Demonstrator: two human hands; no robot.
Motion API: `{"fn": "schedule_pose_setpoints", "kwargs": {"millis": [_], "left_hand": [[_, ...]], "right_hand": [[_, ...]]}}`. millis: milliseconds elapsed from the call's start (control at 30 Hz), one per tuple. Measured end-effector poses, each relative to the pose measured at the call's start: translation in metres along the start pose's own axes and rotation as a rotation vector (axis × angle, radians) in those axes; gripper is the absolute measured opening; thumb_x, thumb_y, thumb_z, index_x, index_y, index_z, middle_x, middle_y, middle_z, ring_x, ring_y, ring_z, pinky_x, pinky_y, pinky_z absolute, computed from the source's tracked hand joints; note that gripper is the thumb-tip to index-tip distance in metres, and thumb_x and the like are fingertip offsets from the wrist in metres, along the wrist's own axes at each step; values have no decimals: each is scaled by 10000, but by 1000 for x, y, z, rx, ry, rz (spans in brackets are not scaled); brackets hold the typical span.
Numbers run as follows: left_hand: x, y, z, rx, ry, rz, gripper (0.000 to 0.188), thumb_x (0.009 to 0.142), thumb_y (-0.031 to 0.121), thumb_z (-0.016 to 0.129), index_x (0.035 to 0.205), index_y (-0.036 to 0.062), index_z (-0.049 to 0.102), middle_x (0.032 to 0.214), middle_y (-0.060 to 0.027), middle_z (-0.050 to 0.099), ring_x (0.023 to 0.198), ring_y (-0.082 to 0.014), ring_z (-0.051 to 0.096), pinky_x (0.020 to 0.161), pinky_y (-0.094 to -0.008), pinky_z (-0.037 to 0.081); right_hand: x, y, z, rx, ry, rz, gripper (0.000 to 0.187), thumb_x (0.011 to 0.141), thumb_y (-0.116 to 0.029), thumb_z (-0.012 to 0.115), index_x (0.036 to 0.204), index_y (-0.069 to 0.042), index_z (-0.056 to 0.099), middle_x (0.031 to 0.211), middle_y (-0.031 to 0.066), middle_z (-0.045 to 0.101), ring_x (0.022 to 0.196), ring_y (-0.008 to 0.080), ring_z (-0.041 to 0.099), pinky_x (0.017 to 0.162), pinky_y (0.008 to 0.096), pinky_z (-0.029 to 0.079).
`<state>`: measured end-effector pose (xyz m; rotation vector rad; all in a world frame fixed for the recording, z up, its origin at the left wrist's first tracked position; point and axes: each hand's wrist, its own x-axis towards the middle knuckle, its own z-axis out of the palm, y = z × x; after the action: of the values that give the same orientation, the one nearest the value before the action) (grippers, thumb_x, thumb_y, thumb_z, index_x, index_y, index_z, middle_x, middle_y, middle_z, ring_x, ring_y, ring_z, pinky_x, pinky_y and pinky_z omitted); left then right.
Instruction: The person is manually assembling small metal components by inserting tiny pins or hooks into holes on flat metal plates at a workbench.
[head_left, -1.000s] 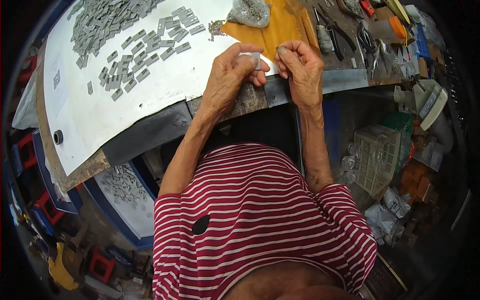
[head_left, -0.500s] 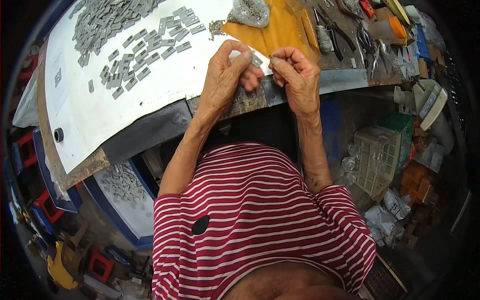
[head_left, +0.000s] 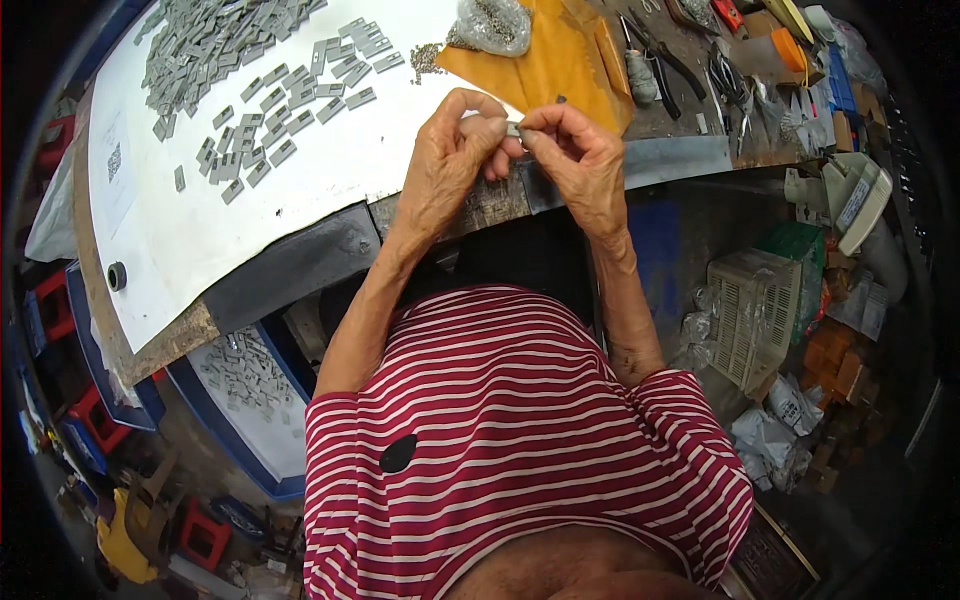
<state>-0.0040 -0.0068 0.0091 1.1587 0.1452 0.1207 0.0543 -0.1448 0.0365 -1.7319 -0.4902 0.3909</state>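
Over the table's near edge, my left hand point(head_left: 447, 155) pinches a small grey rectangular block point(head_left: 513, 129) between thumb and fingers. My right hand point(head_left: 583, 160) is closed in a pinch against the block's right end; anything tiny between its fingertips is hidden. Many similar grey blocks, each with a dark recess, lie in loose rows point(head_left: 290, 110) on a white sheet point(head_left: 160, 250), and a heap of them point(head_left: 215, 50) rises behind. Just beyond my hands, small metal bits point(head_left: 426, 62) are scattered beside a clear plastic bag point(head_left: 495, 26) of the same bits, on yellow-orange wrapping point(head_left: 570, 65).
Black-handled pliers point(head_left: 672, 65) and other hand tools lie at the right of the table. A black ring point(head_left: 117, 276) sits on the sheet's left side. Below the table are a blue-rimmed tray point(head_left: 277, 487) of grey pieces and a beige plastic crate point(head_left: 745, 315).
My right hand has moved left, bringing its fingertips against the grey block. My left hand still holds that block, and its fingers have closed in a little.
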Motion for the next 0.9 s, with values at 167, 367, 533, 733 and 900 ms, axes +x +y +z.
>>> {"fn": "schedule_pose_setpoints", "kwargs": {"millis": [167, 367, 533, 733, 900], "left_hand": [[-3, -3, 1, 174, 55, 36, 115, 896, 100, 467, 981, 24, 478, 680, -37, 560, 568, -65, 458, 520, -187, 388], [-4, -3, -1, 220, 52, 34, 110, 901, 93, 453, 968, 20, 499, 659, -21, 537, 555, -61, 432, 506, -187, 370], [-4, -3, 0, 221, 42, 16, 117, 902, 96, 452, 957, 20, 522, 642, -13, 530, 548, -61, 432, 499, -188, 370], [-4, -6, 0, 287, 45, 35, 114, 899, 96, 457, 941, 25, 536, 628, -14, 529, 544, -63, 453, 489, -199, 381], [-3, -5, -1, 272, 48, 24, 110, 896, 90, 455, 926, 20, 535, 624, -17, 529, 539, -63, 450, 485, -202, 378]], "right_hand": [[0, 3, -1, 38, -36, 31, 103, 803, -11, 574, 900, 24, 583, 742, -7, 591, 676, 35, 549, 618, 159, 445], [3, 5, -3, 64, -37, 55, 112, 784, -20, 607, 884, 22, 577, 703, -19, 565, 626, 25, 511, 571, 154, 424], [5, 13, -10, 166, -112, 128, 112, 779, -29, 623, 865, 12, 564, 662, -24, 545, 556, 14, 472, 487, 143, 376], [7, 17, -11, 169, -143, 162, 149, 778, -60, 645, 874, 13, 559, 642, -14, 544, 508, 16, 453, 436, 143, 347], [8, 14, -8, 142, -142, 204, 107, 801, -63, 612, 868, -5, 552, 660, -9, 546, 516, 26, 432, 457, 151, 332]]}}
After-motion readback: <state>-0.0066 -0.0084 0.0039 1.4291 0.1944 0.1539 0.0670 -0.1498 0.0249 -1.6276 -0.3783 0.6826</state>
